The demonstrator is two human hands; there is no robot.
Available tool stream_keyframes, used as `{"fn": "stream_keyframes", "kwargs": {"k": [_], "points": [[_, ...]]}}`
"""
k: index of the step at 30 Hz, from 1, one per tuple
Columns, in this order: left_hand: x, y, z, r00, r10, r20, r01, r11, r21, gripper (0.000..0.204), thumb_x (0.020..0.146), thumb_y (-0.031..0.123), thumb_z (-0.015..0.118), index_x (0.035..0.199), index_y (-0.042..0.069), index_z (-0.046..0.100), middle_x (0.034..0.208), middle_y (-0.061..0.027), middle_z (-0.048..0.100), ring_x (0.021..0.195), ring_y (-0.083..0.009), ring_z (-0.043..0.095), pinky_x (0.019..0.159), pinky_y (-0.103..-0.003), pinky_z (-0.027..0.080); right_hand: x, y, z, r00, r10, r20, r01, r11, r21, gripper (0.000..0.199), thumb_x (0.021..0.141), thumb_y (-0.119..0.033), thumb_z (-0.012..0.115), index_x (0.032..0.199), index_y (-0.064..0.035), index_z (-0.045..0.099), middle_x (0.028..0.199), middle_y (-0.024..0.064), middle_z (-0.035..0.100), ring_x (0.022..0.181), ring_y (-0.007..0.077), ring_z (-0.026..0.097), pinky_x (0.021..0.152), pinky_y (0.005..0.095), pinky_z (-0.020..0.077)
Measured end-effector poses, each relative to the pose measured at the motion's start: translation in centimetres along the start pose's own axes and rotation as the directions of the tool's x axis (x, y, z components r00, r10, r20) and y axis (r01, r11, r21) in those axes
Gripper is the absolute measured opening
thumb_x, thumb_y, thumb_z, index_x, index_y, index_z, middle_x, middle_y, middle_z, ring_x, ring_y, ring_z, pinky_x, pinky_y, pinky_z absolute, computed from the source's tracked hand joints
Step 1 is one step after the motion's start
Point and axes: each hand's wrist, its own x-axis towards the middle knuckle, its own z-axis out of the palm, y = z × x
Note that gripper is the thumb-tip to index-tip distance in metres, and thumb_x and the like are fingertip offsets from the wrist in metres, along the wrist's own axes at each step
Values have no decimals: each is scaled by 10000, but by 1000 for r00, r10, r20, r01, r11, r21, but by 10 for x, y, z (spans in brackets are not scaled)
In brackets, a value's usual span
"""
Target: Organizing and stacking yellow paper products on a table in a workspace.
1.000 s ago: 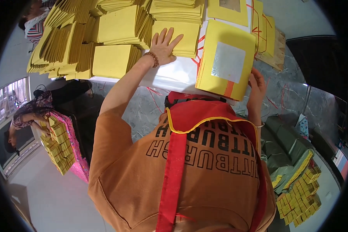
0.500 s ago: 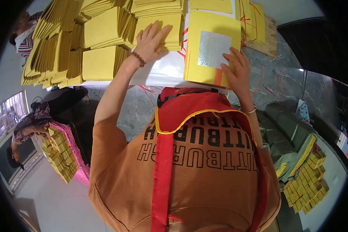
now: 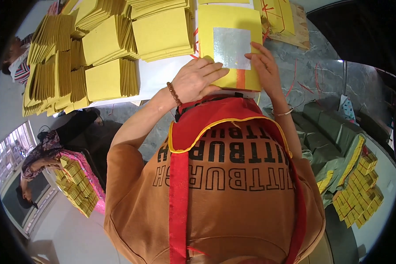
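Observation:
A stack of yellow joss paper [image 3: 207, 39] lies in front of me on the table. Its top sheet bears a silver foil square [image 3: 232, 48] and an orange-red strip [image 3: 240, 79] below that. My left hand [image 3: 198, 77], with a beaded bracelet at the wrist, lies on the stack's near left corner, fingers stretched out together. Along the right edge rests my right hand [image 3: 266, 70], its fingers spread and their tips over the top sheet. The undersides of both hands are hidden.
Several fanned yellow paper bundles [image 3: 163, 34] cover the table to the left. A red-tied yellow bundle [image 3: 278, 16] lies on a wooden board [image 3: 301, 33] at far right. Other people are at the left. Piled yellow bundles [image 3: 358, 193] stand beside a dark green sofa [image 3: 328, 127].
My left hand has moved right and nearer, from a fanned bundle onto the silver-square stack. My right hand stays at that stack's right edge.

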Motion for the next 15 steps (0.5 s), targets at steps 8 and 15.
{"fn": "stream_keyframes", "kwargs": {"k": [8,15], "points": [[7,-7,-2,981,-188,-47,162,927,-340,141,851,148,595,825,15,633,728,-122,625,689,-283,603,622,-361,492,3,-16,-5,981,191,30,-192,944,267,415,970,-273,369,923,3,676,1260,83,532,1196,219,434,1015,315,310],[9,-8,-4,956,-294,-12,260,862,-435,145,859,152,585,855,20,642,732,-141,630,680,-298,615,607,-363,486,4,-12,-5,996,92,-2,-89,972,219,435,977,-265,358,892,16,680,1247,94,539,1185,214,442,1010,313,314]]}}
